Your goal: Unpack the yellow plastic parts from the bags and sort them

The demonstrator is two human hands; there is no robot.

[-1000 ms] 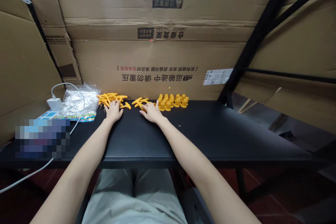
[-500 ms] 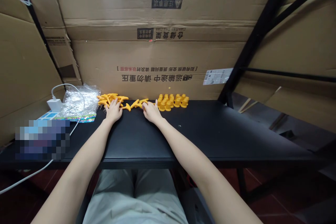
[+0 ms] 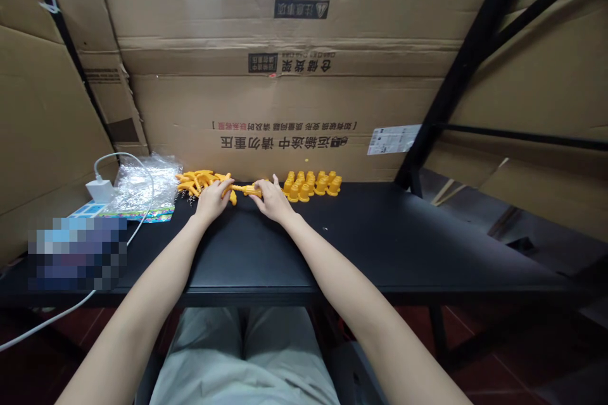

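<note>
My left hand (image 3: 213,201) is closed, its fingertips pinching the left end of a yellow plastic piece (image 3: 243,188). My right hand (image 3: 273,200) pinches yellow plastic at the right end of the same stretch; its fingers partly cover the parts there, so whether this is one piece or two joined is unclear. Behind and left of my left hand lies a loose pile of yellow curved and T-shaped plastic pieces (image 3: 194,181). One more yellow piece (image 3: 233,198) shows just below the left fingertips. Beside my right hand, several yellow stepped cup-like bases (image 3: 305,192) stand grouped in rows.
A clear plastic bag (image 3: 142,186) lies left of the pile. Next to it are a white charger (image 3: 99,190) with a white cable (image 3: 151,193) and a blurred-out object (image 3: 76,253). Cardboard (image 3: 285,95) walls off the back of the black table (image 3: 256,259).
My left hand has left the pile and moved right, taking hold of a yellow piece. Both hands now meet at the yellow plastic between them.
</note>
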